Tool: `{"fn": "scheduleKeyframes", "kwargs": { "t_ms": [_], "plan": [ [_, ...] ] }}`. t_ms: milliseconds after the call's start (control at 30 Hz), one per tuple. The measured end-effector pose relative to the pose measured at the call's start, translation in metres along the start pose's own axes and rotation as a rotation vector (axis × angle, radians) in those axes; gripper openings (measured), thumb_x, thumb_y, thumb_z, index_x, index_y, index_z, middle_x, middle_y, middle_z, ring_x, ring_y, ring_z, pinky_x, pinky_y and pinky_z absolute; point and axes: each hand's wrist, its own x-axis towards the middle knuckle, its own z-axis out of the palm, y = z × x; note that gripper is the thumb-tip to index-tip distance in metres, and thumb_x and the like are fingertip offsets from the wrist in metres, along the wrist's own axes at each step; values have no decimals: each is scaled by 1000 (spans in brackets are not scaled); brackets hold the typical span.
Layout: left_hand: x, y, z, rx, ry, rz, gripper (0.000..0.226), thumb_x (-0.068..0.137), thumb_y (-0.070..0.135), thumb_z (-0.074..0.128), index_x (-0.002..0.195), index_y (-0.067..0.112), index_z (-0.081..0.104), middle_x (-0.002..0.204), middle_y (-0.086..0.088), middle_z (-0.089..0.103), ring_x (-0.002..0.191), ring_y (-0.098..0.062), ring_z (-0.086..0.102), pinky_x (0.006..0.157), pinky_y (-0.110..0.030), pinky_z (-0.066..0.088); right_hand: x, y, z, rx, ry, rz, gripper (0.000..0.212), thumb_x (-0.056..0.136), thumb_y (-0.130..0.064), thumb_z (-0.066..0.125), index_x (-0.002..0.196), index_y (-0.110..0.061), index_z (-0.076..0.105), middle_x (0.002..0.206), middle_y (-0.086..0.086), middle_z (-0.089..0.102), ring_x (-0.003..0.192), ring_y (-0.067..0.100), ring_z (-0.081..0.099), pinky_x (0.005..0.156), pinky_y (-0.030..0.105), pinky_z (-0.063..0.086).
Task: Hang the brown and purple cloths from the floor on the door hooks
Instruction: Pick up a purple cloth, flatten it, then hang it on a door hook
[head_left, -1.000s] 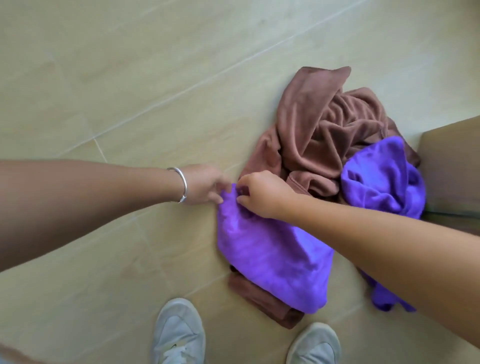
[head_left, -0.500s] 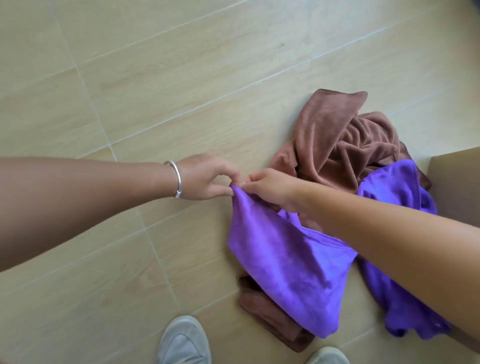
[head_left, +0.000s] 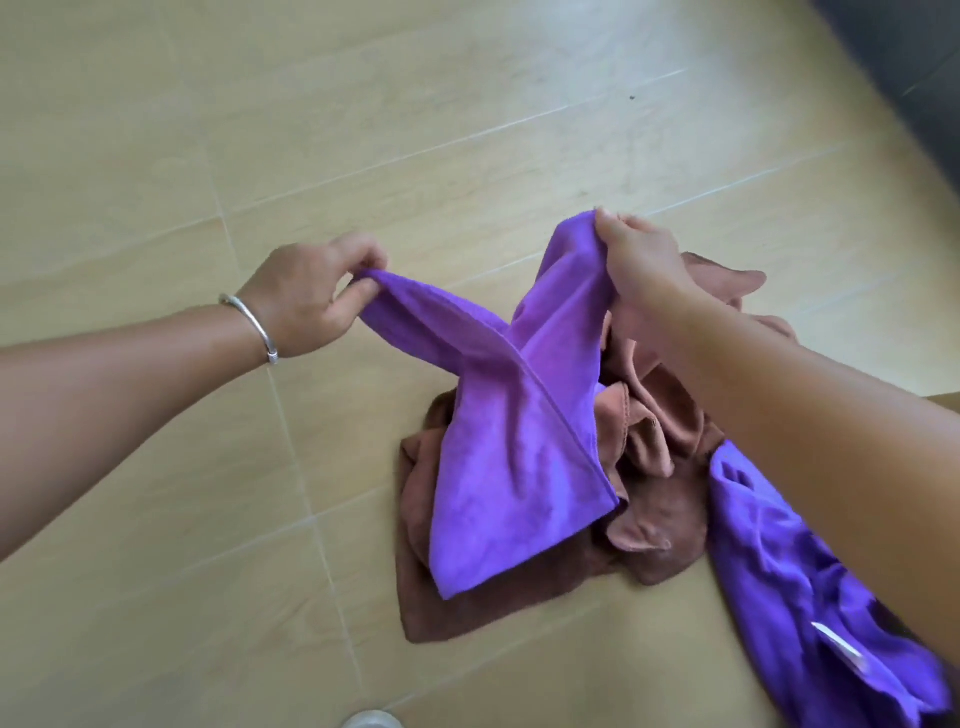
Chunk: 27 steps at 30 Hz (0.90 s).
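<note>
A single head view looks from the person's head steeply down and forward at the tiled floor (head_left: 156, 130); it sits near enough that both forearms enter from the lower corners and fill much of the frame, the left hand (head_left: 306, 296) left of centre, the right hand (head_left: 641, 265) right of centre; a shoe toe (head_left: 371, 719) shows at the bottom edge; wide-angle bending curves the tile joints; no second view shares the scene.

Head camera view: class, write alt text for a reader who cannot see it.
Two hands, left and right, each grip a corner of a purple cloth, lifting it off crumpled brown cloths on a tiled floor.
</note>
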Motion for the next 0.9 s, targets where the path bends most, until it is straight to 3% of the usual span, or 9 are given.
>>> {"fn": "scheduleKeyframes", "kwargs": {
  "t_ms": [200, 300, 400, 467, 533, 600, 667, 733, 900],
  "plan": [
    [-18, -38, -26, -35, 279, -293, 15, 86, 30, 44, 94, 32, 57, 78, -7, 64, 72, -28, 60, 68, -37, 49, 22, -39, -23, 374, 295, 62, 17, 95, -30, 56, 82, -18, 54, 86, 0, 63, 81, 12, 62, 73, 27, 55],
    [-21, -44, -41, -111, 458, -428, 18, 87, 31, 48, 80, 43, 59, 65, 6, 57, 58, -3, 50, 59, -20, 42, 41, -55, -43, 490, 239, 52, 12, 99, -26, 45, 100, -17, 52, 94, -1, 58, 78, 13, 59, 62, 23, 51],
    [-13, -32, -49, -243, 565, -488, 17, 86, 32, 54, 74, 44, 59, 52, 14, 52, 48, 0, 41, 51, -15, 35, 51, -57, -56, 552, 283, 75, 12, 93, -13, 51, 104, -16, 53, 87, 3, 58, 60, 12, 61, 57, 23, 52],
    [-3, -15, -44, -347, 513, -465, 14, 86, 30, 59, 76, 40, 63, 57, 9, 52, 55, -6, 43, 55, -23, 37, 44, -51, -53, 226, 292, 87, 19, 86, -8, 54, 102, -19, 54, 82, 4, 53, 59, 10, 58, 57, 22, 48],
    [10, 5, -32, -432, 363, -432, 11, 87, 24, 63, 81, 33, 67, 69, -10, 57, 64, -17, 47, 61, -30, 39, 35, -40, -40, -259, 281, -74, 34, 83, -14, 60, 116, -20, 55, 102, 0, 56, 86, 11, 59, 74, 24, 47],
    [23, 26, -22, -501, 225, -414, 8, 88, 18, 65, 84, 24, 70, 75, -16, 62, 68, -20, 48, 64, -34, 40, 16, -40, -17, -385, 71, -310, 42, 82, -11, 66, 122, -16, 55, 117, -2, 59, 101, 11, 59, 79, 23, 49],
    [36, 44, -16, -563, 164, -414, 7, 87, 16, 67, 84, 21, 71, 83, -20, 70, 72, -20, 54, 68, -37, 45, -6, -47, 7, -419, -298, -453, 47, 81, -6, 71, 124, -15, 56, 123, 0, 61, 108, 10, 59, 82, 20, 50],
    [47, 57, -14, -625, 128, -418, 10, 86, 15, 67, 83, 23, 72, 88, -15, 72, 75, -16, 60, 75, -38, 50, -24, -50, 26, -577, -560, -579, 59, 77, -8, 76, 130, -18, 52, 127, -3, 58, 117, 8, 54, 96, 22, 45],
    [52, 70, -14, -832, 74, -385, 11, 83, 15, 72, 91, 21, 68, 93, -23, 70, 79, -24, 60, 80, -42, 50, -45, -49, 41, -569, -591, -644, 66, 75, -14, 79, 133, -15, 47, 113, -3, 66, 101, 6, 63, 92, 24, 49]
  ]
}}
